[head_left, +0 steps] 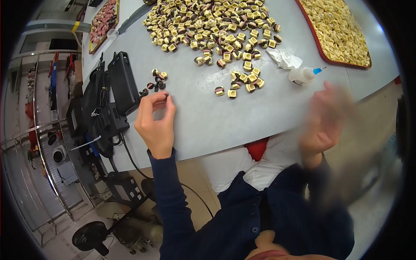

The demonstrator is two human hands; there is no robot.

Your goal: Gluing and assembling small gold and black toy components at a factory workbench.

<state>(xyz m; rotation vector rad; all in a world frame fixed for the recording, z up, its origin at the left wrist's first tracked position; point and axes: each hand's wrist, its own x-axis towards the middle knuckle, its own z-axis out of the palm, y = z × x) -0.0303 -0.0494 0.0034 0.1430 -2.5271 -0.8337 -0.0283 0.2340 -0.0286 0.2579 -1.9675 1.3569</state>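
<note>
My left hand (154,125) is over the left part of the grey table (195,117), thumb and forefinger pinched on a small dark piece (167,94). Just beyond its fingertips lies a little group of dark curved pieces (159,83) with a few cream ones. My right hand (323,121) hangs near the table's right front edge, smeared by motion, so its fingers cannot be read. Closest to it is a small white bottle (301,76) with a blue needle tip. Between the hands sits a small cluster of cream-and-dark square pieces (251,78).
A large pile of cream-and-dark pieces (212,26) spreads over the far table. A red-rimmed tray (321,48) of cream pieces stands far right, and a tray (92,48) of pink pieces far left. Crumpled tissue (284,58) lies near the bottle. Black devices with cables (123,82) line the left edge.
</note>
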